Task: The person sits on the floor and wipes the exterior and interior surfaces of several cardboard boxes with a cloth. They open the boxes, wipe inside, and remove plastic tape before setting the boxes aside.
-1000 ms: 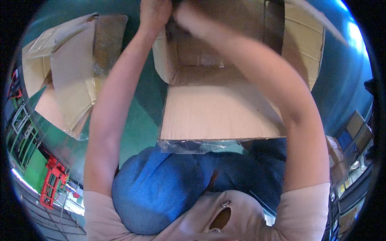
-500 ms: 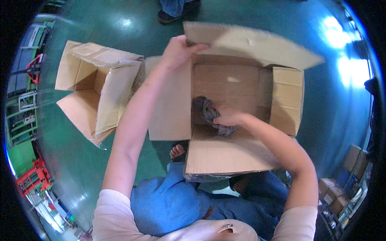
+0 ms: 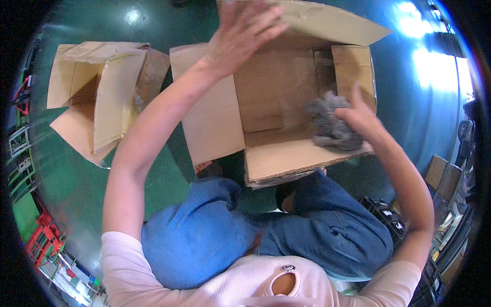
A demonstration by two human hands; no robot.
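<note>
An open cardboard box [image 3: 279, 89] stands in front of me with its flaps folded outward. My left hand [image 3: 243, 38] is open, its fingers stretched out and a little blurred, over the box's far left corner next to the far flap [image 3: 327, 18]. A crumpled grey cloth [image 3: 330, 123] hangs over the right part of the box, above the near flap [image 3: 286, 153]. My right hand [image 3: 360, 115] grips it, with one finger pointing up in front of the right flap [image 3: 353, 64]. The cloth is smeared by motion.
To the left, a smaller open cardboard box [image 3: 117, 100] lies on the green floor [image 3: 66, 135]. My bent knees [image 3: 199, 235] are close to the near side of the big box. Black crates [image 3: 383, 215] and more cardboard [image 3: 442, 176] stand at the lower right.
My right hand has lifted the grey cloth from inside the box and moved it right. The left hand has let go of the far flap and spread its fingers. The view has shifted.
</note>
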